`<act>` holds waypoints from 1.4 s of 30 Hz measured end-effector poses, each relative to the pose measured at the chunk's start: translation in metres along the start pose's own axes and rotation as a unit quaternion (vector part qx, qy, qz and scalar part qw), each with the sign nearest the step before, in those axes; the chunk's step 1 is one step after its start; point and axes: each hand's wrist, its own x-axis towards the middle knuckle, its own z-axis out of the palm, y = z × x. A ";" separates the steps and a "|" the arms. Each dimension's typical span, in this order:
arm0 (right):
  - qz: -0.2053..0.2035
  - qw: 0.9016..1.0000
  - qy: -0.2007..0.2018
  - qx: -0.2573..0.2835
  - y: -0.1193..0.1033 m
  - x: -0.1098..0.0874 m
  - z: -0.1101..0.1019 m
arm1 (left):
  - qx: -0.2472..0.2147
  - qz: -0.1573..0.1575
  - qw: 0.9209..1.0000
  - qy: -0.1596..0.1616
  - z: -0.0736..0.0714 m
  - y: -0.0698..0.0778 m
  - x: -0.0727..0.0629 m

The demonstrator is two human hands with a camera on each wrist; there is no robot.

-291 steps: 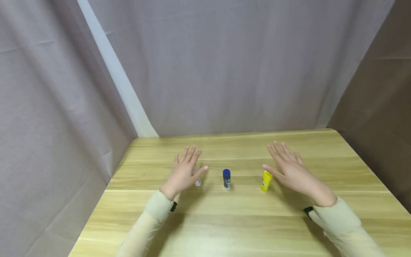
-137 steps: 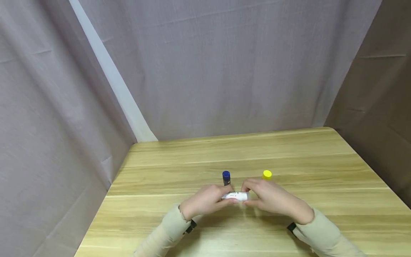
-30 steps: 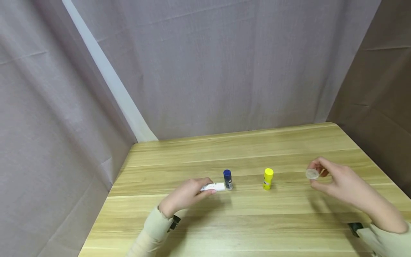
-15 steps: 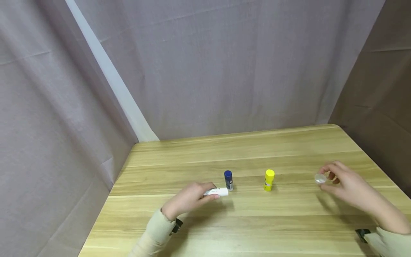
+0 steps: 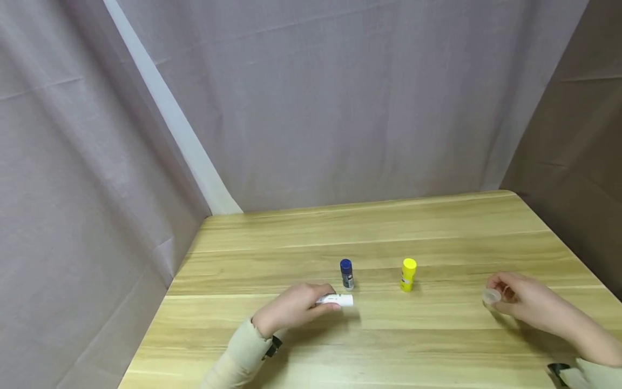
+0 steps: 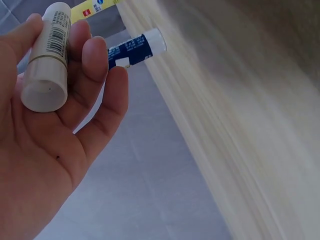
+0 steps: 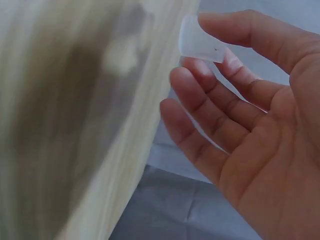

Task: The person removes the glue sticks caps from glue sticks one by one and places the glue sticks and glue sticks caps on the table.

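My left hand [image 5: 293,308] grips a white glue stick [image 5: 336,300], held level above the table with its end pointing right. In the left wrist view, thumb and fingers close round its barrel with the barcode. Out to the right, my right hand [image 5: 536,308] pinches a small translucent cap [image 5: 492,296] between thumb and fingertips, low over the wood. The right wrist view shows the cap's side, with the other fingers loosely bent below. Just beyond the white stick a blue glue stick [image 5: 347,275] stands upright. A yellow glue stick [image 5: 407,275] stands right of it.
The wood-grain table [image 5: 389,351] bears all of this. A grey curtain [image 5: 340,108] hangs behind its back edge and along the left side; a brown cloth [image 5: 583,162] hangs at the right.
Both hands were spread open, then met at the white glue stick. The cap has come off and gone right with my right hand, which has just sunk lower; my left hand shifted slightly nearer.
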 end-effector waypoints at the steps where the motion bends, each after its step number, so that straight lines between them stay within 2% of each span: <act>1: 0.006 1.000 -0.015 0.005 0.002 -0.001 0.000 | -0.002 -0.003 1.000 -0.003 0.000 0.001 0.000; 5: 0.013 0.998 -0.056 0.021 0.007 -0.004 0.002 | -0.008 -0.015 1.000 -0.011 0.003 0.001 0.000; 15: 0.013 0.999 -0.051 0.013 0.007 -0.008 0.005 | -0.023 -0.004 1.000 -0.016 0.010 0.002 0.001; 21: 0.011 0.998 -0.062 0.017 0.007 -0.007 0.004 | -0.033 -0.015 0.999 -0.016 0.010 0.001 -0.001; 26: 0.023 0.997 -0.075 0.019 0.008 -0.004 0.005 | -0.054 -0.034 0.998 0.016 0.001 -0.004 -0.009; 31: 0.031 0.996 -0.083 0.027 0.009 -0.004 0.006 | -0.070 -0.048 0.993 0.084 -0.019 -0.012 -0.022; 34: 0.032 0.995 -0.089 0.033 0.009 -0.004 0.006 | -0.081 -0.065 0.986 0.134 -0.032 -0.018 -0.032; 37: 0.035 0.995 -0.089 0.032 0.008 -0.003 0.006 | -0.099 -0.108 0.970 0.193 -0.044 -0.026 -0.046; 40: 0.038 0.995 -0.085 0.024 0.007 -0.002 0.006 | -0.139 -0.155 0.943 0.258 -0.055 -0.035 -0.060; 42: 0.037 0.996 -0.081 0.021 0.006 -0.002 0.006 | -0.169 -0.175 0.925 0.293 -0.061 -0.041 -0.069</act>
